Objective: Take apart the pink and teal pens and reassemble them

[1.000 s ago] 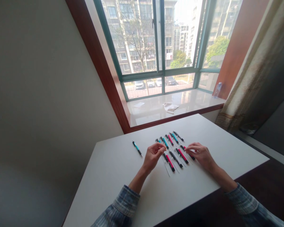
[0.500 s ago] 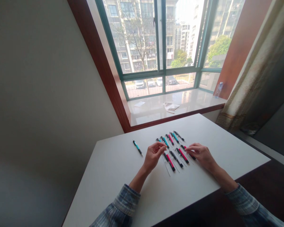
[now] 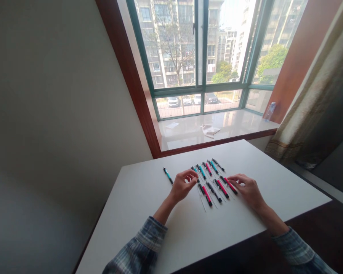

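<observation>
Several pens with pink, teal and black barrels lie in two slanted rows (image 3: 212, 179) on a white table (image 3: 148, 213), some in clear sleeves. My left hand (image 3: 183, 185) rests at the left end of the rows, fingers curled with the tips pinched together near a teal pen (image 3: 194, 169); what they hold is too small to make out. My right hand (image 3: 248, 189) lies at the right end, its fingers bent and touching a pink pen (image 3: 231, 185). One teal pen (image 3: 168, 175) lies apart to the left.
A marble window sill (image 3: 240, 123) behind the table carries a crumpled white cloth (image 3: 210, 130), a paper scrap (image 3: 172, 125) and a plastic bottle (image 3: 270, 110). A curtain (image 3: 311, 99) hangs at the right. A wall stands to the left.
The view shifted slightly. My left hand's fingers drew in a little at the left end of the rows; my right hand slid slightly right along the pink pen.
</observation>
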Motion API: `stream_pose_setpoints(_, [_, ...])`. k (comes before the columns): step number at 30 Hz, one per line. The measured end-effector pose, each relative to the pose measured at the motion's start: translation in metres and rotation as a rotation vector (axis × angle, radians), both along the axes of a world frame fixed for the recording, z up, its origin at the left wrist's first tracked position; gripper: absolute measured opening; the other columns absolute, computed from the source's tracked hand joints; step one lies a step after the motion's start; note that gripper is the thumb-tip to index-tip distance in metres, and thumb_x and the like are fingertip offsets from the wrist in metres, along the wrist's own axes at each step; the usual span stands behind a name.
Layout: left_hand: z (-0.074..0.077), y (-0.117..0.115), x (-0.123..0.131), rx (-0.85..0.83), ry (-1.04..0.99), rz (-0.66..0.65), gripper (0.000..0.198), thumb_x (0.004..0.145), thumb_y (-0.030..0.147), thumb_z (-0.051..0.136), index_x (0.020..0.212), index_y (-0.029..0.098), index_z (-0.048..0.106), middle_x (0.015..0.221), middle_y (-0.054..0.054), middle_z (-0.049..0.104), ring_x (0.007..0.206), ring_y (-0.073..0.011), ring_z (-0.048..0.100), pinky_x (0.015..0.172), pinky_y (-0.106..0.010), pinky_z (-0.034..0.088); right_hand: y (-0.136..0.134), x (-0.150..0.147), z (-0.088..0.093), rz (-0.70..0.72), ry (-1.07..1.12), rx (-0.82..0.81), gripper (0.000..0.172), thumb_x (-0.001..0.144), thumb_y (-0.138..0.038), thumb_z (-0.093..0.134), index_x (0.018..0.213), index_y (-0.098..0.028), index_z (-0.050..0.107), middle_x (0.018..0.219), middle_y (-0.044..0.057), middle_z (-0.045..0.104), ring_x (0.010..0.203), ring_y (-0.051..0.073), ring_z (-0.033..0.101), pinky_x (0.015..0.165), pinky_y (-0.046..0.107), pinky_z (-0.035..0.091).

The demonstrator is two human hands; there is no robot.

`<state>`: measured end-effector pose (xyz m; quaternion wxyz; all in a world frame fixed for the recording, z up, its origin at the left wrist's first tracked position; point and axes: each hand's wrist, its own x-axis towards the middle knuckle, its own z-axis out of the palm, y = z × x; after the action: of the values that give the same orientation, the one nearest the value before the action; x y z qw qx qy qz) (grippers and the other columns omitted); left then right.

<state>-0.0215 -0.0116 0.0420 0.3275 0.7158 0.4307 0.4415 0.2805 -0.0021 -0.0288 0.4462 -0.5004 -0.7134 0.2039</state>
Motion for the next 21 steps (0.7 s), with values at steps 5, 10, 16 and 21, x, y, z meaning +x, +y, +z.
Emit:
stream_pose_setpoints(5, [0.009,0.003,-0.050,0.177,0.497,0.050,0.020,0.084,0.011,0.056,0.080,0.022,0.072,0.082,-0.004,0.071,0.077,-0.0200,0.061,0.074,-0.032,0.049,-0.002,0.001,0.000,-0.074,0.043,0.034,0.041,0.092,-0.059,0.062,0.098,-0.023,0.080,0.097,0.009,0.078,0.074,0.023,0.064,0.074,0.039,0.054])
stream_pose_setpoints(10, [0.007,0.005,-0.094,0.208,0.723,0.111,0.037,0.081,0.005,0.054,0.103,0.026,0.075,0.110,-0.006,0.073,0.109,-0.0270,0.059,0.095,-0.042,0.050,0.000,0.001,-0.001,-0.082,0.052,0.028,0.041,0.091,-0.058,0.062,0.098,-0.023,0.080,0.096,0.009,0.078,0.074,0.023,0.064,0.073,0.038,0.054])
stream_pose_setpoints(16, [-0.009,0.011,-0.108,0.160,0.801,0.113,0.020,0.089,0.017,0.062,0.097,0.027,0.077,0.119,-0.007,0.071,0.117,-0.0279,0.057,0.103,-0.044,0.044,0.001,0.002,-0.001,-0.113,0.055,0.015,0.038,0.092,-0.057,0.063,0.099,-0.023,0.079,0.097,0.007,0.078,0.075,0.023,0.063,0.075,0.038,0.053])
stream_pose_setpoints(21, [-0.008,0.012,-0.103,0.162,0.815,0.133,0.014,0.094,0.022,0.059,0.092,0.026,0.073,0.108,-0.005,0.073,0.109,-0.0272,0.060,0.094,-0.041,0.045,0.003,0.004,-0.003,-0.165,0.099,0.001,0.039,0.090,-0.058,0.065,0.098,-0.022,0.079,0.097,0.008,0.078,0.076,0.024,0.065,0.075,0.040,0.055])
